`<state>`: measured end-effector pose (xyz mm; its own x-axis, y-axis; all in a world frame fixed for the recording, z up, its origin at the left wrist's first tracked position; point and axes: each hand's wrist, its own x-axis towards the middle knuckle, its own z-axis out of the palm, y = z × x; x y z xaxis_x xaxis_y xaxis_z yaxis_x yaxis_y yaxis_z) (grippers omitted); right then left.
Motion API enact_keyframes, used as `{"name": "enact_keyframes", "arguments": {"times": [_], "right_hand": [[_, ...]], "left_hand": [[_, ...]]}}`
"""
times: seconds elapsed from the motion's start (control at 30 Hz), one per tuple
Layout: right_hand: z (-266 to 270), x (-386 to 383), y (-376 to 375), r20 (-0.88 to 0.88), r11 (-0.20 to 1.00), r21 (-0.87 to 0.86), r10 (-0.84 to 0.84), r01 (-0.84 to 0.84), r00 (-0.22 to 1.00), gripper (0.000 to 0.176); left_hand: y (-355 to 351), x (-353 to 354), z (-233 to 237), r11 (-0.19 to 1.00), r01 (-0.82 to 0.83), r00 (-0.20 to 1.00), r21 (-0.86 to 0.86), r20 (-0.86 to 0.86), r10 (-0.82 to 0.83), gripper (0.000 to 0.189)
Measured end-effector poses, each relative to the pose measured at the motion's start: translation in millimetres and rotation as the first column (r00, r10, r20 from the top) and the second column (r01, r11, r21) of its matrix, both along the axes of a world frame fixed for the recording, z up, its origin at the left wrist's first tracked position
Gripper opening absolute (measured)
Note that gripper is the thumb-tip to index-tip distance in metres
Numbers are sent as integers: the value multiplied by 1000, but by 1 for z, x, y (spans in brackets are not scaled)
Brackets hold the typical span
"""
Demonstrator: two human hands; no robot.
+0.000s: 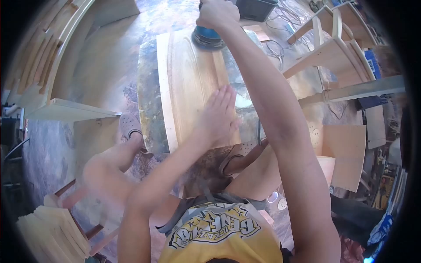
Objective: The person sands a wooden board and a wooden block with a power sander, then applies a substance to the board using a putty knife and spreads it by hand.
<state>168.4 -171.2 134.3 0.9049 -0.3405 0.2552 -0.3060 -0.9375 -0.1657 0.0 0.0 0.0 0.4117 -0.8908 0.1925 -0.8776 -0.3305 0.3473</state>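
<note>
A pale wooden panel [184,87] with curved grain lies lengthwise in front of me on a worn, paint-marked board [149,96]. At its far end, my right hand [218,14] is wrapped round the top of a blue power sander [207,37], whose round base overlaps the panel's surface. My left hand [219,115] is stretched out over the near right part of the panel, fingers straight and nothing in it. Slight blur softens its outline.
Wooden frames [337,48] stand at the right, near loose cables [276,50]. A dark bin [256,9] sits beyond the sander. To the left is a large wooden cabinet piece [57,57]; stacked boards [48,232] lie at lower left. My feet in clogs [129,125] flank the panel.
</note>
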Motion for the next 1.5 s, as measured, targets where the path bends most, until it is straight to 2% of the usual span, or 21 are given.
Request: {"name": "enact_keyframes", "arguments": {"times": [0.07, 0.17, 0.3, 0.37, 0.47, 0.6, 0.67, 0.7, 0.77, 0.87, 0.93, 1.03, 1.07, 1.1, 1.13, 1.17, 1.2, 1.23, 1.3, 1.43, 1.5], "right_hand": [[-5, 1, -5, -11, 1000, 16, -8, 8, 1000, 40], [9, -28, 2, 62, 1000, -3, 27, -27, 998, 38], [-1, -59, 19, 90, 995, -41, 98, -95, 991, 35], [-5, -69, 24, -102, 988, -78, 126, -134, 987, 64], [16, -120, 46, -174, 974, -26, 218, -225, 960, 60], [7, -175, 59, -157, 978, -34, 197, -205, 968, 53], [9, -206, 69, -64, 964, 6, 264, -265, 962, 50], [11, -219, 76, -76, 961, 6, 277, -277, 958, 50], [16, -243, 91, -66, 956, 40, 292, -290, 954, 48], [24, -263, 110, -156, 951, 56, 309, -304, 938, 47], [22, -264, 121, -132, 939, 69, 344, -338, 929, 48], [17, -256, 136, -76, 921, 76, 386, -381, 919, 47], [17, -253, 141, -45, 915, 80, 400, -396, 915, 44], [16, -249, 146, -47, 911, 79, 409, -405, 911, 44], [16, -245, 152, -38, 896, 69, 441, -438, 897, 41], [15, -242, 158, -32, 880, 65, 474, -471, 880, 39], [18, -241, 164, -127, 875, 56, 484, -481, 866, 46], [17, -238, 170, -133, 870, 56, 493, -491, 860, 46], [14, -231, 181, -106, 851, 44, 525, -524, 844, 44], [13, -204, 181, -98, 846, 26, 532, -532, 841, 43], [13, -183, 169, -78, 851, 18, 525, -525, 848, 39]], "left_hand": [[8, -15, 2, 997, 25, 997, -70, -75, -30, 75], [36, -48, 13, 998, 34, 996, -57, -79, -38, 74], [52, -81, 18, 1000, -19, 998, -16, -66, 18, 76], [55, -89, 26, 999, -42, 995, -18, -88, 40, 77], [71, -97, 18, 996, -75, 985, -58, -163, 64, 79], [99, -104, 23, 984, -172, 959, -37, -233, 159, 78], [115, -104, 18, 976, -212, 974, 55, -69, 216, 78], [121, -105, 19, 973, -224, 970, 54, -82, 228, 78], [131, -103, 22, 924, -344, 938, 166, 34, 344, 69], [139, -95, 26, 882, -421, 904, 213, 18, 427, 74], [149, -94, 27, 851, -470, 875, 232, 0, 484, 76], [161, -90, 26, 839, -521, 848, 156, -21, 530, 71], [166, -92, 27, 795, -604, 740, 48, -338, 582, 61], [170, -91, 26, 714, -699, 569, -28, -626, 533, 53], [172, -88, 21, 706, -708, 562, -30, -628, 538, 53], [174, -85, 14, 521, -849, 284, -84, -905, 316, 49], [177, -84, 10, 308, -951, 20, -30, -999, -36, 50], [180, -84, 8, 296, -955, 15, -26, -999, -38, 50], [182, -79, 4, 232, -972, -68, 24, -980, -185, 51], [177, -81, 5, 193, -980, -87, 54, -981, -171, 54], [175, -84, -3, 276, -947, 180, -161, -983, 44, 48]]}}
